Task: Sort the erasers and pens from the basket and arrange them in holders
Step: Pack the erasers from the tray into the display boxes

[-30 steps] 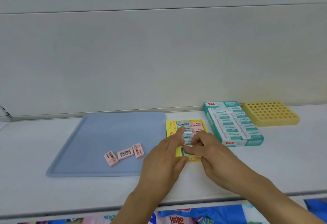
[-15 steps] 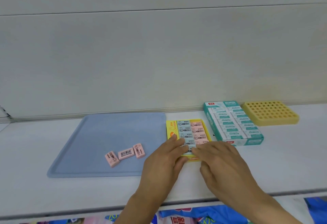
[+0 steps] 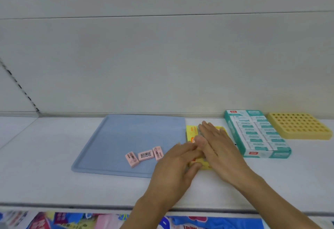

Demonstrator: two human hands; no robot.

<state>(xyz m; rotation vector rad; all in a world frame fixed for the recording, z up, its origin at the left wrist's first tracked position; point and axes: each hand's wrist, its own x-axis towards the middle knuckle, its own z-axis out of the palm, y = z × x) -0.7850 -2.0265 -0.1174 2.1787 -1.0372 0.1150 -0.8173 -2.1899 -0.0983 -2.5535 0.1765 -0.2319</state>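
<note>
You see a white shelf (image 3: 45, 156) backed by a pale grey panelled wall (image 3: 162, 57), with a slotted upright strip (image 3: 19, 87) running down near its far left corner. Below the shelf's near edge, colourful packaged goods (image 3: 180, 222) show in blue, pink and yellow.

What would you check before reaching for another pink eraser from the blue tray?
1. Three pink erasers lie loose on the blue tray: ok.
2. Left hand free: cannot tell, it rests at the yellow box.
3. Right hand free: not ok, lying flat over the box.
4. Room left in the yellow box: cannot tell, hands cover it.
5. Green box and yellow holed holder stand apart from the hands: ok.
</note>
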